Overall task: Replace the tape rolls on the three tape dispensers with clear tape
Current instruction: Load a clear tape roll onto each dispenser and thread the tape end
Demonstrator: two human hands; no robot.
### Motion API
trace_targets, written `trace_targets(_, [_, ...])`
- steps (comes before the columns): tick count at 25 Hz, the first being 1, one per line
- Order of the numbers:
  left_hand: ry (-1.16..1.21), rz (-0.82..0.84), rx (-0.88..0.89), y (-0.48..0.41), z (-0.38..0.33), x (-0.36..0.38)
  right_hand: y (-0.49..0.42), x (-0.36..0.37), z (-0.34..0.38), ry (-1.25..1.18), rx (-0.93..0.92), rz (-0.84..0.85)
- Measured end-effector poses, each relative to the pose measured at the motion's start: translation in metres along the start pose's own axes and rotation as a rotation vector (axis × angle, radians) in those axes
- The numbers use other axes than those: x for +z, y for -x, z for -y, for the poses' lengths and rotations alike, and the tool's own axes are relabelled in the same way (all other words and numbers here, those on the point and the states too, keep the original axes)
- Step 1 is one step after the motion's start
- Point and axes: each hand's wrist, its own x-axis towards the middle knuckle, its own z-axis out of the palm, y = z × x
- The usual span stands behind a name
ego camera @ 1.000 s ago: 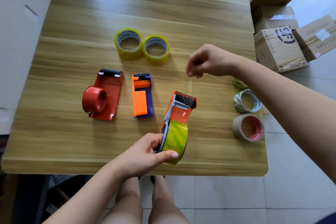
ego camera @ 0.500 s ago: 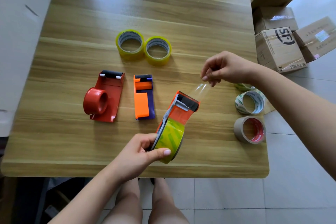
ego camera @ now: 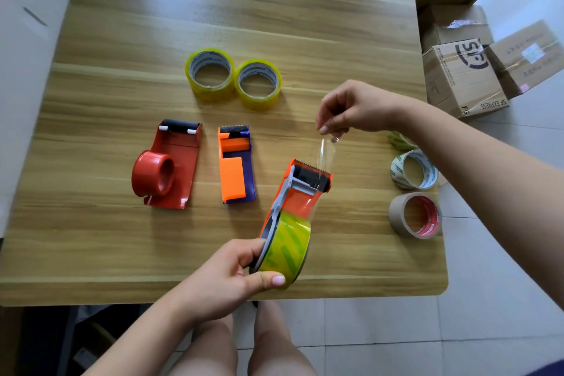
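Head | left hand (ego camera: pixel 225 278) grips loaded dispenser (ego camera: pixel 300 192) | right hand (ego camera: pixel 357 107) pinches clear tape end (ego camera: pixel 325 156)

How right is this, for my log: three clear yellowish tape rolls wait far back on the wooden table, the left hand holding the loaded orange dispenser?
Head view: two clear yellowish tape rolls, not three, wait far back on the wooden table; the left hand holds the loaded orange dispenser.

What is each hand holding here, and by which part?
Left hand grips the orange dispenser around its loaded tape roll; right hand pinches the free end of the clear tape strip above the cutter.
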Motion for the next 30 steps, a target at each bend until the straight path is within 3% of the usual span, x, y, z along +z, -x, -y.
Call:
trace_targets(15, [-0.077, -0.024, 0.025, 0.016, 0.001, -0.002, 0.013, -0.046, 0.013, 0.048, -0.011, -0.162])
trace_targets(19, [0.061, -0.074, -0.045, 0.014, -0.001, 0.006, 0.006, -0.040, 0.018, 0.083, -0.056, -0.198])
trace_targets(23, [0.024, -0.071, -0.002, 0.013, -0.007, 0.011, 0.004, -0.050, 0.020, 0.111, -0.059, -0.204])
trace_targets(30, [0.025, -0.025, 0.051, 0.016, -0.021, 0.000, -0.001, -0.057, 0.025, -0.057, -0.039, -0.181])
